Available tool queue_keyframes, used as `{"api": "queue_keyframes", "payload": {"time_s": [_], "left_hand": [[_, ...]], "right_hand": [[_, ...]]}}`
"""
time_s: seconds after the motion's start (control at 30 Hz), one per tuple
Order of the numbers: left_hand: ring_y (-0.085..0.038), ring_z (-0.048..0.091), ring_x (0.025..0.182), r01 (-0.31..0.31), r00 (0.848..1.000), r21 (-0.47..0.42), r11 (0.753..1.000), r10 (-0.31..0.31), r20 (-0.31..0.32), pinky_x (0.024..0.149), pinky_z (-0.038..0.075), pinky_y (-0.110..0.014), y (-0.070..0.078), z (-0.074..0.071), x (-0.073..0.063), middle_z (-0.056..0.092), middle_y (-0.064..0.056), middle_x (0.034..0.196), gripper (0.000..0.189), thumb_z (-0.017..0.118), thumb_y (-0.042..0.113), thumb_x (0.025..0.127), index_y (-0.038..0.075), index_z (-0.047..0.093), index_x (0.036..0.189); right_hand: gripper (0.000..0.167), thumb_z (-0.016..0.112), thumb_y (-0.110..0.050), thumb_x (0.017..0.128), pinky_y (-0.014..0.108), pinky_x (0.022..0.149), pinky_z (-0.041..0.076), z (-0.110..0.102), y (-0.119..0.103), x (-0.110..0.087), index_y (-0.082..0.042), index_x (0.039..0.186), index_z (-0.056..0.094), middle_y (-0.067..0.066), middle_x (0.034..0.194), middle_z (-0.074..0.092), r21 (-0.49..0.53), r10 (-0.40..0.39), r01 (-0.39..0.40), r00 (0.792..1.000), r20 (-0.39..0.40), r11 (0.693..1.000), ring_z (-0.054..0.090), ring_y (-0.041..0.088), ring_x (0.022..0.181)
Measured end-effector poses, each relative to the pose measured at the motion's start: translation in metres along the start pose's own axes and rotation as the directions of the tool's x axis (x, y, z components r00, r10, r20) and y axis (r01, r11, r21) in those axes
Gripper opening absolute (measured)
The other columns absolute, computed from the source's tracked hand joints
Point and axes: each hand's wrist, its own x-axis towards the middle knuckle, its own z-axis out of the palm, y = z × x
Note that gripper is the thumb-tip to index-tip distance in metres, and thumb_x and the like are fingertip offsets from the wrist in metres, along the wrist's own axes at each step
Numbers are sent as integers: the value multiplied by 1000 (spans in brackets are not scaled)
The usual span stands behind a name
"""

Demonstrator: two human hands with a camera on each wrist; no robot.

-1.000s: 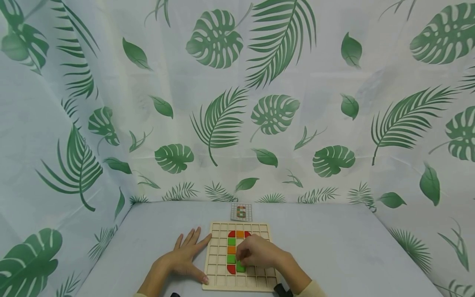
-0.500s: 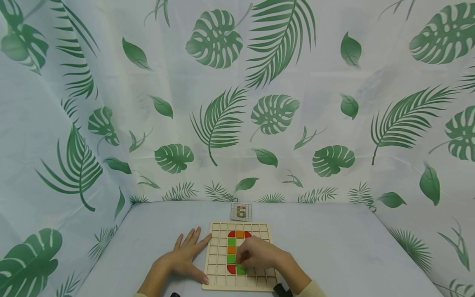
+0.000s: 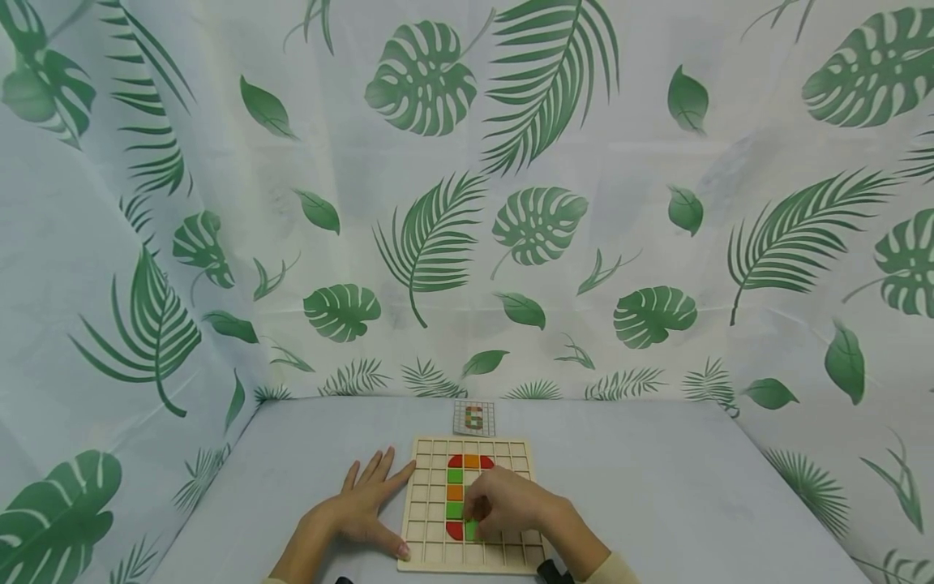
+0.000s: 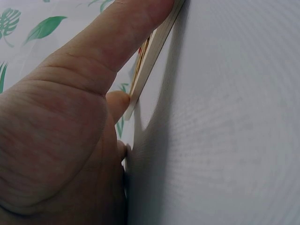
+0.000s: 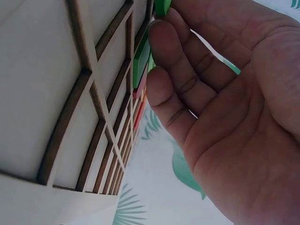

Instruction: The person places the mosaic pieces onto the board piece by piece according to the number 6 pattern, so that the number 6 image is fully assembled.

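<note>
A light wooden grid board (image 3: pixel 423 551) lies on the table with several red, orange and green tiles set in its cells. My left hand (image 3: pixel 361 507) is spread at the board's left side. Its thumb rests on the near left corner and its index fingertip meets the left edge. Over the board's middle, my right hand (image 3: pixel 507 499) has curled fingers, with thumb and fingertips at a green tile (image 3: pixel 470 531) beside the lower red tile (image 3: pixel 456 530). The right wrist view shows a green tile (image 5: pixel 161 7) at the thumb tip and another green tile (image 5: pixel 140 63) beyond the fingertips.
A small card (image 3: pixel 474 418) printed with a coloured figure on a grid lies behind the board. A pale cloth (image 3: pixel 627 470) covers the table. Leaf-printed curtains (image 3: pixel 554 341) hang behind and at the sides.
The right thumb has shifted slightly down and away from the index finger, covering more of the lower green tile. That tile looks flatter in the board than a second ago. My left hand stays put.
</note>
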Motion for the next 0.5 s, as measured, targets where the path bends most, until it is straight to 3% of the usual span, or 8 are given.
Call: {"api": "queue_keyframes", "payload": {"time_s": [0.5], "left_hand": [[-45, -1, 162, -11, 1000, 5, 1000, 11, -6, 124, -5, -73, 0, -1, -1, 4, -23, 174, 134, 89, 74, 56, 28, 27, 166]], "right_hand": [[12, 89, -6, 78, 16, 65, 55, 2, 1, -1, -15, 86, 85, -14, 80, 74, 16, 33, -33, 999, -19, 999, 62, -5, 70]]}}
